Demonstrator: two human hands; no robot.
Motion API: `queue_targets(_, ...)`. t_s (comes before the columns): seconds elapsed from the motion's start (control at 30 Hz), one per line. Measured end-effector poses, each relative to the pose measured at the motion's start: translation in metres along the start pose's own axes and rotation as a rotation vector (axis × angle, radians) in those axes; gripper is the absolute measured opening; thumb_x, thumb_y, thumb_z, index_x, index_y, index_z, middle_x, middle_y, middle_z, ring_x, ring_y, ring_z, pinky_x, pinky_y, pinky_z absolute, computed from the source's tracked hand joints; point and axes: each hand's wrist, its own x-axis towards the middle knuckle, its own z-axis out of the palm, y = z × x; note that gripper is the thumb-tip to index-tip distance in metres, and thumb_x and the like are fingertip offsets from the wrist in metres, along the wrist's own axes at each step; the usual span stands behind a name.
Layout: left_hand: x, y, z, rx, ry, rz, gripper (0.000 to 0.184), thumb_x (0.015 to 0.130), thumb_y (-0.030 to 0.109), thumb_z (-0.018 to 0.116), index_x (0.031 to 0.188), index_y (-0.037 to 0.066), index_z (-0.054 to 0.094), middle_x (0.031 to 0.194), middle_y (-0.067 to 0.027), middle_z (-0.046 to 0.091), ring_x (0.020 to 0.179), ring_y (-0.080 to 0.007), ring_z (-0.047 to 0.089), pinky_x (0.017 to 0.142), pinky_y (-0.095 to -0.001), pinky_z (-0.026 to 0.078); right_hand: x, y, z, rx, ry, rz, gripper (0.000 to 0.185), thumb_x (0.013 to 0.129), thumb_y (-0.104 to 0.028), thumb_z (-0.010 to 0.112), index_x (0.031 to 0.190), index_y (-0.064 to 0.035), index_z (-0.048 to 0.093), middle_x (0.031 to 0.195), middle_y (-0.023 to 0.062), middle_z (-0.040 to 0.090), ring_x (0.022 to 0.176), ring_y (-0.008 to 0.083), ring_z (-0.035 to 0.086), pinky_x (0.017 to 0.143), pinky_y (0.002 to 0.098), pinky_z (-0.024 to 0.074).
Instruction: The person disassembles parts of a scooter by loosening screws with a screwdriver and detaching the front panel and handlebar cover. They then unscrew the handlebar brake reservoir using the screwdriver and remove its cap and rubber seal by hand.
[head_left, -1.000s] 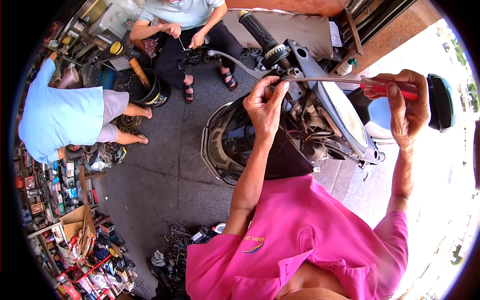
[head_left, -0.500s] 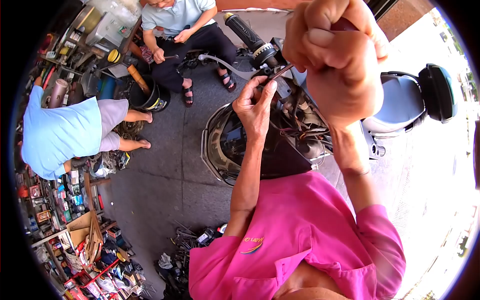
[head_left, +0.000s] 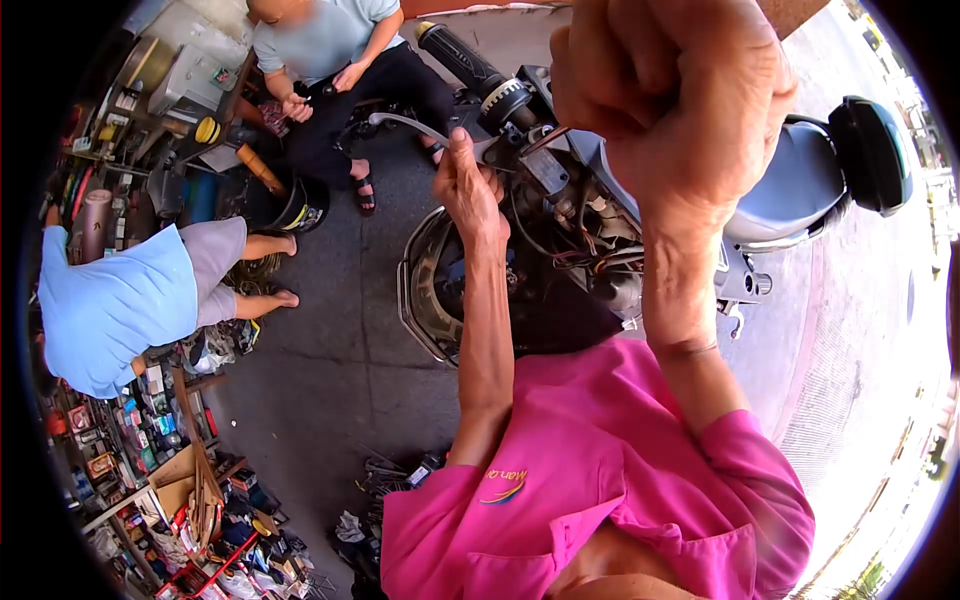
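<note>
Close to the camera, my right hand [head_left: 680, 100] is curled round the handle of a screwdriver, whose handle it hides. The thin metal shaft [head_left: 545, 140] shows to its left, over the brake lever mount of a scooter. My left hand [head_left: 470, 192] has its fingers closed beside the silver brake lever [head_left: 405, 122]; whether they hold the lever or a small part is hidden. The black handlebar grip [head_left: 460, 58] points up and left. Below the mount, loose wires [head_left: 600, 258] show in the opened scooter front.
One person [head_left: 330, 40] sits at the top left, holding something small. Another person in light blue [head_left: 120, 305] bends over shelves of parts [head_left: 150, 420]. A black bucket [head_left: 300, 205] stands between them. Metal parts [head_left: 385, 478] lie on the floor. The scooter seat [head_left: 790, 185] is at right.
My right hand has come up and left, closer to the camera, turning the screwdriver's handle toward it. My left hand has moved left from the shaft's tip to the brake lever.
</note>
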Motion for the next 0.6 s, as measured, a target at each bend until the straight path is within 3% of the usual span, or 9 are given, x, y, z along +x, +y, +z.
queue_targets(0.03,-0.003,0.002,0.006,-0.025,-0.01,0.073,0.029,0.091,0.037,0.059,0.087,0.008,0.06,0.046,0.0092,0.03,0.036,-0.0016,0.017,0.034,-0.0225,0.01,0.006,0.006,-0.012,0.04,-0.136,-0.002,0.025,0.082,-0.02,0.059,0.068,-0.0021,0.05,0.057,0.0049,0.048,0.048,0.011,0.042,0.045,0.0243,0.032)
queue_targets(0.07,-0.003,0.002,0.006,-0.013,-0.014,0.086,0.028,0.091,0.036,0.06,0.083,0.009,0.059,0.047,0.0099,0.015,0.037,-0.0026,0.011,0.035,-0.0242,0.007,0.013,0.013,-0.024,0.092,-0.307,0.021,0.022,0.081,-0.017,0.06,0.068,-0.0009,0.051,0.059,0.0062,0.05,0.049,0.0117,0.044,0.046,0.0246,0.0335)
queue_targets(0.13,-0.005,0.007,0.006,0.005,-0.02,0.045,0.036,0.09,0.039,0.061,0.07,0.012,0.046,0.049,0.0096,0.031,0.038,-0.0007,0.024,0.035,-0.0211,0.014,0.024,0.015,-0.04,0.222,-0.709,0.109,0.018,0.078,-0.013,0.061,0.07,0.0016,0.052,0.061,0.0087,0.054,0.05,0.0132,0.047,0.046,0.0251,0.0364)
queue_targets(0.23,-0.006,0.015,0.0,-0.023,-0.109,0.069,0.032,0.09,0.037,0.06,0.077,0.009,0.052,0.057,0.0053,0.043,0.045,-0.0045,0.037,0.041,-0.0222,0.027,0.03,0.013,-0.044,0.282,-1.152,0.278,0.014,0.074,-0.005,0.062,0.073,0.0053,0.054,0.065,0.0125,0.059,0.052,0.0155,0.053,0.047,0.0259,0.0408)
queue_targets(0.37,-0.003,0.007,-0.003,0.289,0.006,0.423,0.029,0.092,0.027,0.058,0.097,-0.002,0.057,0.082,-0.0044,0.06,0.066,-0.0102,0.054,0.06,-0.0253,0.044,0.015,0.001,-0.029,0.009,-1.033,0.203,0.023,0.084,-0.015,0.061,0.068,0.0023,0.058,0.059,-0.0001,0.05,0.052,0.0046,0.043,0.047,0.0238,0.0311)
queue_targets(0.43,-0.001,0.004,-0.018,0.422,0.021,0.558,0.03,0.092,0.022,0.059,0.104,-0.005,0.056,0.081,-0.0046,0.059,0.065,-0.0094,0.052,0.064,-0.0251,0.045,0.03,0.028,-0.036,0.097,-0.97,0.053,0.022,0.088,-0.016,0.058,0.073,0.0012,0.06,0.063,0.0023,0.054,0.053,0.0053,0.046,0.047,0.0228,0.0325)
queue_targets(0.47,-0.008,0.015,-0.013,0.444,0.049,0.586,0.031,0.091,0.021,0.06,0.106,-0.005,0.055,0.075,-0.0028,0.057,0.06,-0.0079,0.049,0.064,-0.0244,0.045,0.035,0.034,-0.036,0.135,-0.916,-0.026,0.022,0.089,-0.016,0.056,0.076,0.0007,0.06,0.065,0.0035,0.056,0.054,0.0057,0.047,0.048,0.0222,0.0332)
queue_targets(0.53,-0.038,0.031,-0.007,0.567,-0.013,0.653,0.032,0.089,0.019,0.063,0.11,-0.004,0.055,0.054,0.0066,0.032,0.051,-0.0031,0.027,0.052,-0.0221,0.032,0.029,0.03,-0.034,0.077,-0.753,-0.005,0.026,0.092,-0.02,0.054,0.076,-0.0008,0.06,0.064,0.0036,0.055,0.052,0.0059,0.046,0.048,0.0218,0.0324)
queue_targets(0.6,-0.059,0.038,0.003,0.59,-0.144,0.607,0.033,0.088,0.018,0.065,0.112,-0.003,0.056,0.054,0.0071,0.031,0.05,-0.0026,0.028,0.048,-0.0229,0.025,0.016,0.005,-0.025,-0.033,-0.558,0.095,0.033,0.093,-0.026,0.053,0.07,-0.0028,0.058,0.058,0.0012,0.051,0.048,0.0056,0.041,0.047,0.022,0.0294)
